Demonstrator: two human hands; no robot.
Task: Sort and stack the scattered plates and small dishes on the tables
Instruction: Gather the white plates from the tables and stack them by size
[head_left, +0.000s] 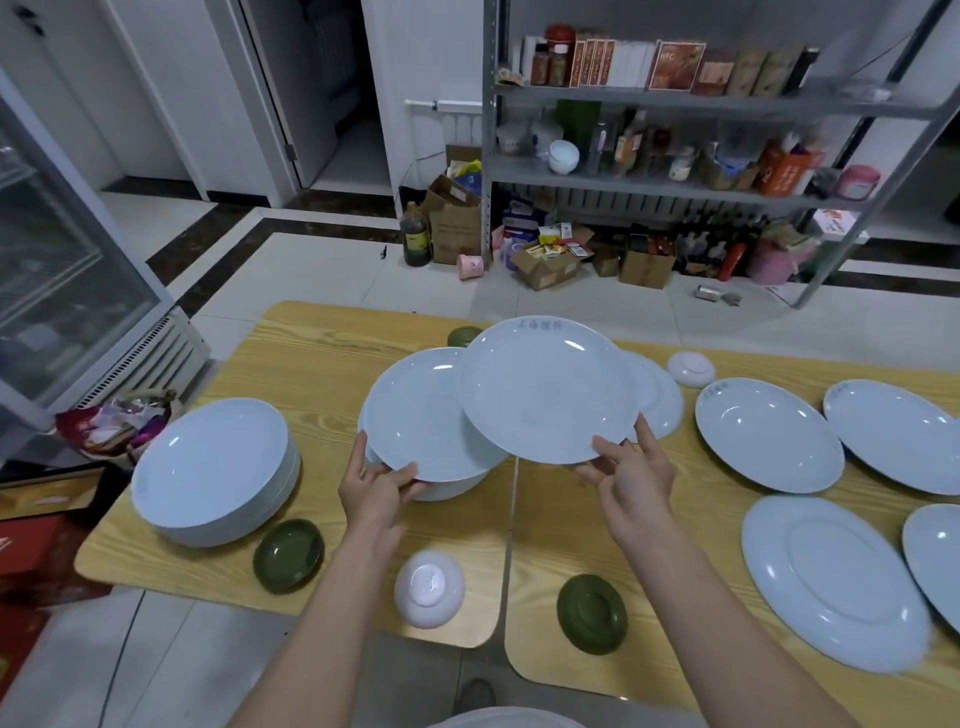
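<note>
head view: left grip (382, 491) clamped on near rim of left plate (426, 415), right grip (631, 475) pinching near rim of right plate (545, 389); both plates reaching beyond grips, above desk (322, 353); probably stiff, slick, brittle, weighty; best thumb over rim, support underneath

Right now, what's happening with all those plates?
A person is sorting dishes on two wooden tables. Their left hand grips a white plate by its near rim. Their right hand pinches a second white plate that overlaps the first. A tall stack of white plates stands to the left. More large plates lie loose to the right. Small green dishes and upturned small white dishes are scattered about.
</note>
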